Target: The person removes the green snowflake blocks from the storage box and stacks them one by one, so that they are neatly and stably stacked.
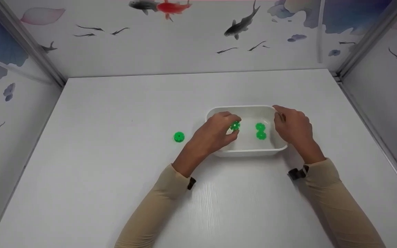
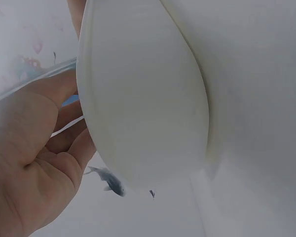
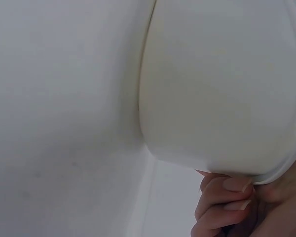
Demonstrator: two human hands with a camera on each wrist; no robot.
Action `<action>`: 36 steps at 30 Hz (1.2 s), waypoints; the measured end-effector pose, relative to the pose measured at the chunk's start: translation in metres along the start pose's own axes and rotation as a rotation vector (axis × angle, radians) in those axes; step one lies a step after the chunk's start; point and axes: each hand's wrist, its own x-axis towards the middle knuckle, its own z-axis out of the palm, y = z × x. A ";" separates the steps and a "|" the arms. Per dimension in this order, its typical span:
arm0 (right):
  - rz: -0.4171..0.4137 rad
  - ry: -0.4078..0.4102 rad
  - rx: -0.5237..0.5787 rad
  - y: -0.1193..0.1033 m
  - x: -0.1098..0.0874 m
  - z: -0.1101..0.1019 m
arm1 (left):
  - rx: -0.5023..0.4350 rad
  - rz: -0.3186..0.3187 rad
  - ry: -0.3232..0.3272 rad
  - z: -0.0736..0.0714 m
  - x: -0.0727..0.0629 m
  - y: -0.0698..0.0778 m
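A white rectangular tray (image 1: 243, 151) stands on the table. Over its left end my left hand (image 1: 214, 132) pinches a green notched plastic disc (image 1: 235, 125) between thumb and fingers. Two more green discs (image 1: 261, 131) lie touching, one behind the other, on the tray's floor toward the right. My right hand (image 1: 293, 127) grips the tray's rim at the far right corner, its curled fingers (image 3: 222, 202) outside the wall in the right wrist view. The left wrist view shows the tray's outer wall (image 2: 143, 98) beside my left hand (image 2: 34, 153); the disc is hidden there.
A round green piece (image 1: 179, 136) rests on the white table (image 1: 98, 155) left of the tray. Panels (image 1: 184, 44) printed with fish enclose the table at the back and sides. Dark wrist-worn devices (image 1: 297, 173) sit at both cuffs.
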 end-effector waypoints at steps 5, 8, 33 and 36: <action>-0.011 -0.010 0.030 0.001 0.000 0.000 | -0.008 0.012 0.025 -0.011 -0.008 -0.007; -0.008 -0.018 0.036 0.001 0.001 -0.001 | -0.024 0.010 0.039 -0.017 -0.014 -0.012; 0.004 -0.034 0.046 0.003 0.000 -0.001 | -0.036 -0.164 0.043 -0.054 -0.066 -0.052; 0.007 -0.038 0.039 0.004 0.000 -0.002 | -0.008 -0.186 0.022 -0.056 -0.070 -0.058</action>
